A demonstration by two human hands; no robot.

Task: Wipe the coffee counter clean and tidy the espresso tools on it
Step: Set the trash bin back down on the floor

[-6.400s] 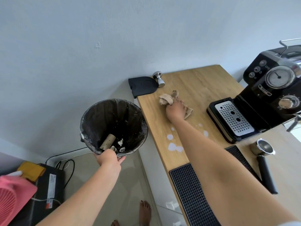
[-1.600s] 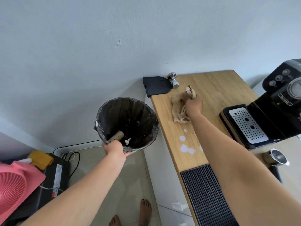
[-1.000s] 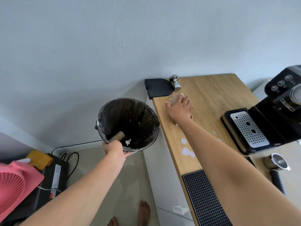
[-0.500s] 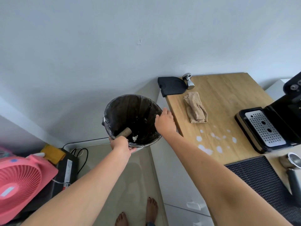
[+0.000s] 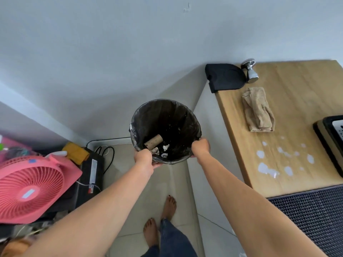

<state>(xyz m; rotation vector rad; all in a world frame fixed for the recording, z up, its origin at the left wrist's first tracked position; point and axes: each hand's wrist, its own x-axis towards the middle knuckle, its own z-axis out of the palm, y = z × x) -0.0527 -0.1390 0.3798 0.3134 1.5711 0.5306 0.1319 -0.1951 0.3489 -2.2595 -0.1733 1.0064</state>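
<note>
I hold a black lined waste bin [image 5: 167, 115] off the floor, left of the wooden counter [image 5: 300, 101]. My left hand [image 5: 143, 158] grips its near rim and my right hand [image 5: 200, 147] grips its right rim. A cardboard tube and bits of white paper lie inside. A folded beige cloth [image 5: 259, 109] rests on the counter, with no hand on it. White spill spots [image 5: 272, 162] dot the wood nearer to me. A steel tamper [image 5: 251, 72] lies beside a black tamping mat [image 5: 225, 77] at the far corner.
A black ribbed bar mat [image 5: 311, 219] covers the counter's near end. The espresso machine's drip tray [image 5: 332, 138] pokes in at the right edge. On the floor at left stand a pink fan [image 5: 31, 188], a black box [image 5: 91, 175] and cables. My bare feet [image 5: 161, 217] are on the tiles.
My right hand let go of the cloth on the counter, moved left and took hold of the bin's right rim. The bin has moved away from the counter and the view swung left.
</note>
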